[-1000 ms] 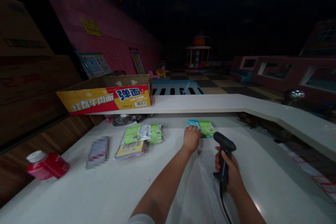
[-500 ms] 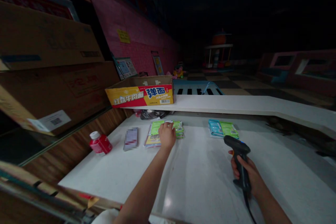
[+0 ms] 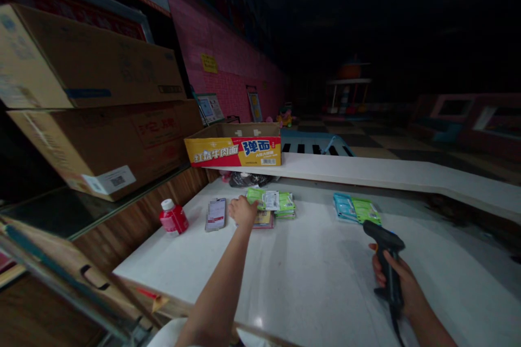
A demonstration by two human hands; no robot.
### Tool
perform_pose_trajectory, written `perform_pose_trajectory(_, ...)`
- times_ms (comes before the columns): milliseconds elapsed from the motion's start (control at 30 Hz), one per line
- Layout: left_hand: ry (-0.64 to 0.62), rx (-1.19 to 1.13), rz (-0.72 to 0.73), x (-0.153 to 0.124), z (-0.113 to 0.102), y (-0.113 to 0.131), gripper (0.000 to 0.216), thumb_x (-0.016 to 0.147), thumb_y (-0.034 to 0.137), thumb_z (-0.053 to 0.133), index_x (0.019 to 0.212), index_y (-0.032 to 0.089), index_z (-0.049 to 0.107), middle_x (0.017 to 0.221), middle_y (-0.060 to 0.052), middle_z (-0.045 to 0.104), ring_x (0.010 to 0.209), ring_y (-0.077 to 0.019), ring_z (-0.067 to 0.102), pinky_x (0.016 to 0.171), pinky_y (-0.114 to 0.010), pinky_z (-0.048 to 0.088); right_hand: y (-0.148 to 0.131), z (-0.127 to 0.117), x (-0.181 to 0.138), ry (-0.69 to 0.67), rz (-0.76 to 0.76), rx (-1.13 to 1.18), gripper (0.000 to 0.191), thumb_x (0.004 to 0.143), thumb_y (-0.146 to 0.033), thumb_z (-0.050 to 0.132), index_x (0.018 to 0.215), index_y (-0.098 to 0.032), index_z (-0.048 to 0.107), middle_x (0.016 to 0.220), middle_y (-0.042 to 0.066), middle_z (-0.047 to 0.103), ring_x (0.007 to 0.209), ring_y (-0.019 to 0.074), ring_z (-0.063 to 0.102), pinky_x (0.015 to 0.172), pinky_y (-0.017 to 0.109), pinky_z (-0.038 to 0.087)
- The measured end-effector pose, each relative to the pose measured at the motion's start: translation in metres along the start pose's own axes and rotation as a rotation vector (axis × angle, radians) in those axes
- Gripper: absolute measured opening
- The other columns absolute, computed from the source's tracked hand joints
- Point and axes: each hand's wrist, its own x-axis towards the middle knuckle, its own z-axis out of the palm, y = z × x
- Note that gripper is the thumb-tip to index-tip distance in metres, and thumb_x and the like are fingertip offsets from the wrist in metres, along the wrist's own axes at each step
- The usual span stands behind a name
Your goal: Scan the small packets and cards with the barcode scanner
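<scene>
My left hand (image 3: 242,210) is closed on the left end of a flat green packet (image 3: 255,197), which lies tilted over a small pile. Under and beside it are more green packets (image 3: 286,203) and a yellowish flat pack (image 3: 264,220), partly covered. My right hand (image 3: 401,276) grips the handle of a black barcode scanner (image 3: 386,244), whose cable hangs down toward me. The scanner head points toward a second group of packets, one part blue (image 3: 344,207) and one part green (image 3: 365,210).
A phone (image 3: 215,214) and a red bottle with a white cap (image 3: 173,218) stand left on the white counter (image 3: 301,271). An open red-and-yellow carton (image 3: 236,152) rests on the raised ledge (image 3: 350,165). Large cardboard boxes (image 3: 106,141) are stacked at the left.
The view has turned left. My left hand has slid from the top of the green packets to their left end and taken hold of one. My right hand still holds the scanner.
</scene>
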Motion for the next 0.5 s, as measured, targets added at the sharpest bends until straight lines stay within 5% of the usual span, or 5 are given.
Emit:
perform_pose_trajectory(233,-0.104,-0.474,0.073,0.004,0.002,0.000,0.006,0.078,0.018,0.056,0.084,0.019,0.056,0.082,-0.004,0.067,0.082,-0.0199,0.064,0.068,-0.026,0.042,-0.001,0.002,0.000,0.014,0.016,0.018,0.044,0.070,-0.047,0.078,0.100,-0.018,0.064,0.058,-0.004,0.054,0.042,0.0093,0.044,0.035,0.020,0.036)
perform_pose_trajectory(400,-0.311,-1.128,0.070,-0.042,0.042,0.010,0.021,0.075,0.034,0.061,0.086,0.022,0.048,0.055,0.006,0.054,0.053,-0.0142,0.058,0.056,-0.024,0.045,-0.006,0.030,-0.011,0.019,0.050,-0.120,0.051,0.066,-0.054,0.078,0.098,-0.018,0.062,0.055,-0.004,0.055,0.038,0.0105,0.046,0.033,0.021,0.036)
perform_pose_trajectory(500,-0.446,-1.446,0.132,-0.077,0.068,0.014,0.043,0.066,0.049,0.070,0.091,0.020,0.051,0.066,0.002,0.063,0.060,-0.0151,0.062,0.062,-0.026,0.050,-0.007,0.058,-0.026,-0.033,-0.026,-0.264,0.049,0.069,-0.054,0.076,0.101,-0.020,0.060,0.055,-0.005,0.056,0.037,0.0104,0.045,0.032,0.021,0.036)
